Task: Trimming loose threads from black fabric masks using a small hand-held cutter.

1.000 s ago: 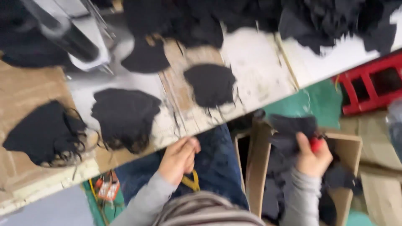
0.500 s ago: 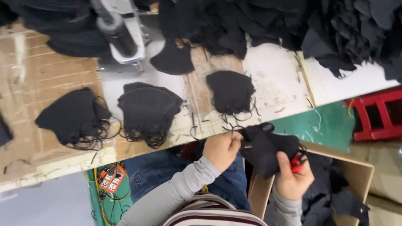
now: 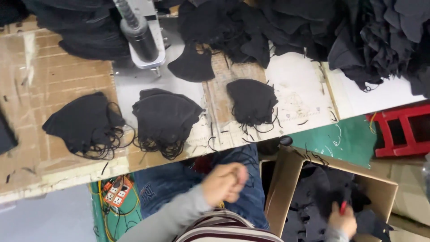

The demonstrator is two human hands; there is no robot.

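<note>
My left hand (image 3: 224, 181) hovers over my lap in blue jeans, blurred, with its fingers curled shut and nothing visible in it. My right hand (image 3: 342, 219) is down inside the cardboard box (image 3: 280, 188), among loose black masks (image 3: 320, 188), gripping a small red-handled tool (image 3: 343, 207). Three stacks of black face masks lie on the table: left (image 3: 85, 123), middle (image 3: 165, 118) and right (image 3: 251, 102). A single mask (image 3: 192, 65) rests under the metal machine head (image 3: 139, 38).
A large heap of black masks (image 3: 367, 36) covers the table's far side. A red plastic crate (image 3: 403, 132) stands on the green floor at right. An orange power strip (image 3: 114, 195) lies under the table's edge at left.
Half a second ago both hands held a black mask above the box. Now the mask is out of my hands, my right hand has dropped into the box and my left has drawn back.
</note>
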